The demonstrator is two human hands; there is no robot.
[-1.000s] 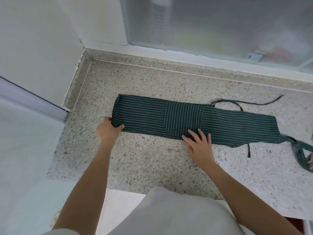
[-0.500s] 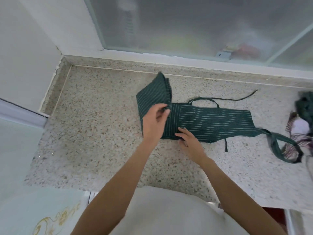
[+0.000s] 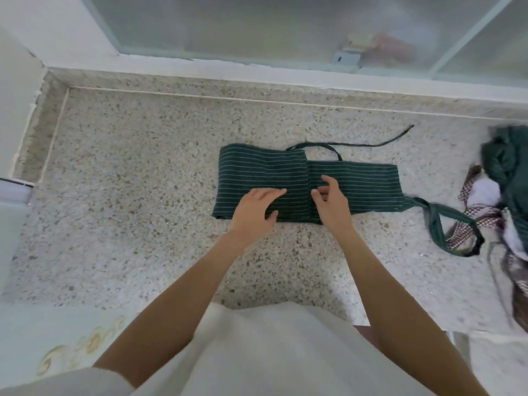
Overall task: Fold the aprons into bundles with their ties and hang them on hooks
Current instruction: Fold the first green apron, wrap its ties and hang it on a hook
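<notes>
Pressing flat on cloth, the left hand [image 3: 255, 210] lies with fingers spread and straight on the folded-over left end of a dark green apron with thin white stripes [image 3: 303, 182], holding the new layer down. Just beside it, the right hand [image 3: 331, 200] rests at the edge of that fold with its fingers loosely curled; whether it pinches any cloth cannot be told.

The apron lies as a narrow band on a speckled grey stone desk [image 3: 143, 172], in its middle, well apart from the walls. One thin green tie [image 3: 368, 144] trails off behind it toward the frosted window, and a wider green neck loop [image 3: 437, 224] runs off its right end.

Judging from this, the apron is narrowed lengthwise and has one cross fold in; the right half is not yet folded, the ties are not wrapped round, and no hook is in view. To the right, touching the loop, a heap of further cloth [image 3: 505, 178], green and checked, seems to wait its turn.

Compared with half a second ago, the left end that the left hand held lifted in the air now lies flat on the band, and that hand has opened out on top of it.
</notes>
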